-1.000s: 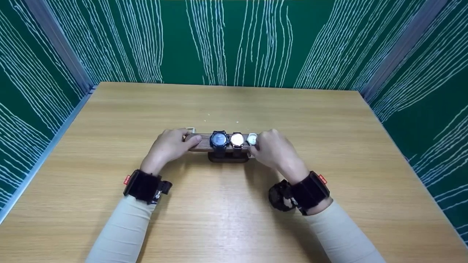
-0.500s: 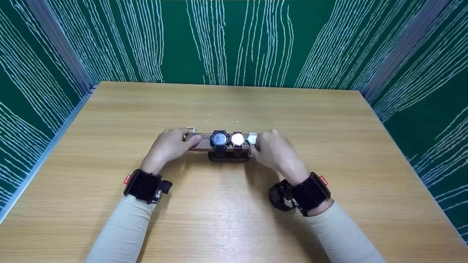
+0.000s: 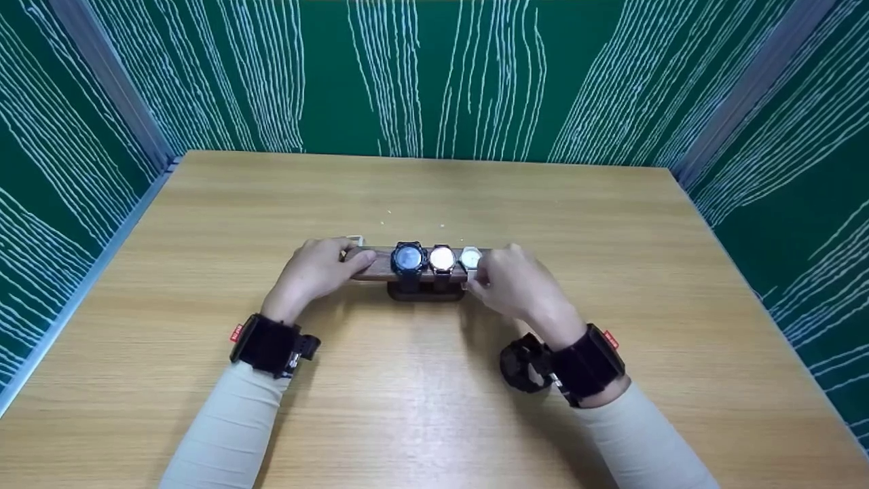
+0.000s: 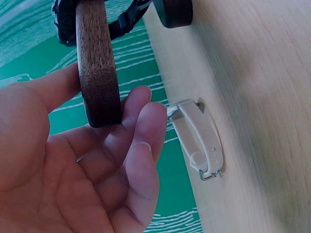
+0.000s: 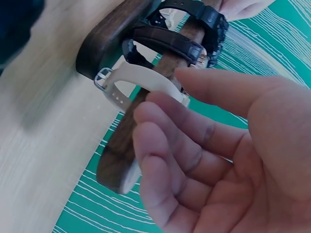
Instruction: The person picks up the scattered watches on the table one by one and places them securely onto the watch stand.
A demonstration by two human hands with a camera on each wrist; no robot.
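A dark wooden watch stand [image 3: 375, 270] bears three watches side by side on its bar. My left hand [image 3: 313, 272] grips the bar's left end, thumb on one side and fingers behind and below, as the left wrist view shows. My right hand [image 3: 519, 285] is at the white-strapped watch [image 3: 470, 257], the rightmost one. In the right wrist view its thumb and index finger are apart, right at the white strap [image 5: 146, 76], the other fingers loosely bent along the bar. Left of it sit the rose-gold-rimmed watch [image 3: 442, 259] with a dark strap and the bulky black watch [image 3: 409, 258].
Behind my left hand, a pale strap with a buckle [image 4: 201, 138] lies on the wooden table [image 3: 434, 394]. The stand's dark base [image 3: 426, 293] rests below the bar. Small white specks [image 3: 387, 217] dot the table behind it. Green white-streaked walls [image 3: 434, 81] enclose the table.
My right hand has shifted slightly right, showing more of the white-strapped watch. My left hand stays on the bar's end.
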